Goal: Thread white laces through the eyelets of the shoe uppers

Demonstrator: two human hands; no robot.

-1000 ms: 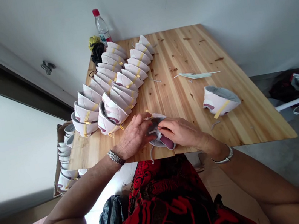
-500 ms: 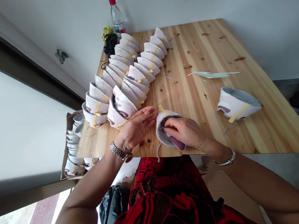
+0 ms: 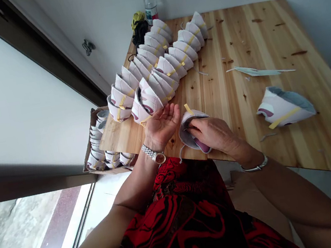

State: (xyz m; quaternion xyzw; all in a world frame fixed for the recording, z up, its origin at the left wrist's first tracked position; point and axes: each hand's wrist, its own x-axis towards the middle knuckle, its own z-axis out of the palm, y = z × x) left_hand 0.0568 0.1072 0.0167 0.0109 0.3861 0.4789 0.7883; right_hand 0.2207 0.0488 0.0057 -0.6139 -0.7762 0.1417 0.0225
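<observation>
A white and pink shoe upper piece (image 3: 189, 127) with a yellow strip lies at the near edge of the wooden table (image 3: 244, 102). My right hand (image 3: 214, 134) is closed on it, fingers pressed into its grey inside. My left hand (image 3: 162, 126) is open, palm turned up, just left of that piece and beside the near end of two long rows of nested shoe upper pieces (image 3: 156, 70).
One more shoe upper piece (image 3: 285, 106) lies alone at the right, with a flat pale strip (image 3: 260, 71) behind it. A water bottle (image 3: 149, 0) and a dark and yellow bundle (image 3: 139, 29) stand at the far edge. A cardboard box of more pieces (image 3: 101, 145) sits below the table's left side.
My left hand let go of the piece, moved left and turned palm up. My right hand kept its hold. The view swung left.
</observation>
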